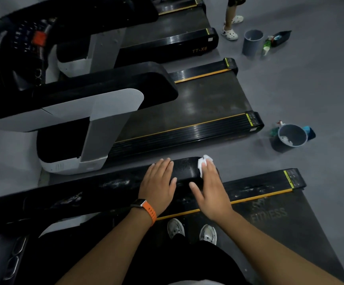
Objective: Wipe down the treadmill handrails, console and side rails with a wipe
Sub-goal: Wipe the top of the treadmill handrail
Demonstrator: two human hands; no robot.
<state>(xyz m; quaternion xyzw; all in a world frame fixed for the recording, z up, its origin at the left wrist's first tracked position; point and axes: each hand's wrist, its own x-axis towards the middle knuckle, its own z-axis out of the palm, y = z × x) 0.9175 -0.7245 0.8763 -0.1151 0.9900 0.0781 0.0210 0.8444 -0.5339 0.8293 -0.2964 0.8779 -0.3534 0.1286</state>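
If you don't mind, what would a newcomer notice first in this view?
At centre, the right hand presses a white wipe against the end of the black handrail, and the left hand lies flat on the rail beside it. The orange watch strap on the left wrist stands out, and a grey bucket sits on the floor to the right.

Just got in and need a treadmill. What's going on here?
A person stands on the treadmill belt. Their right hand presses a white wipe onto the end of the black handrail; the left hand rests flat beside it. Whitish smears show further along. A grey bucket sits on the floor.
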